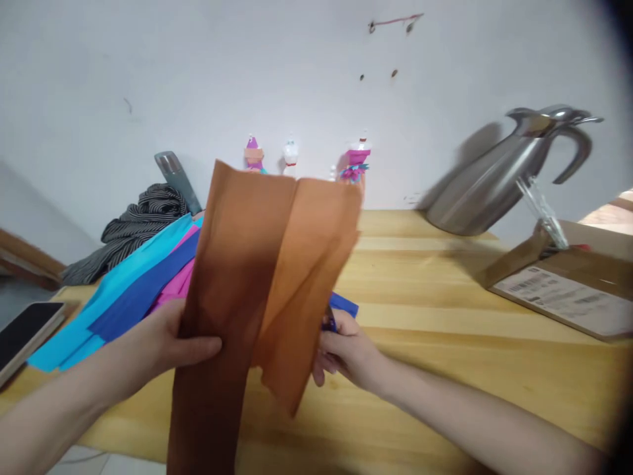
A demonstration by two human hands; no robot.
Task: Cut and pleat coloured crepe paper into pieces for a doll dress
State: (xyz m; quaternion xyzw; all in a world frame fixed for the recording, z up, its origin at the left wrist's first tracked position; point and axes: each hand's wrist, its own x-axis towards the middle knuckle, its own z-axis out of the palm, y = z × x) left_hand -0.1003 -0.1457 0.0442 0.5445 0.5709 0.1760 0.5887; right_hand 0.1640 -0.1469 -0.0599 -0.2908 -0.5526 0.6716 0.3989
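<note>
Upright in front of me is a large folded sheet of brown paper (237,244), with a lighter orange-brown flap on its right side and a ragged lower edge. My left hand (178,340) pinches its left part, the thumb lying across the front. At the flap's right edge, my right hand (346,349) is closed around the dark blue handle of what looks like scissors (329,320). The blades are hidden behind the paper. A blue strip (345,304) shows just beyond my right hand.
Blue, cyan and pink papers (143,284) lie at left, beside a striped cloth (143,214), a grey bottle (175,178) and a phone (30,330). Small paper figures (355,165) stand by the wall. A steel jug (504,171) and a cardboard box (568,290) are at right.
</note>
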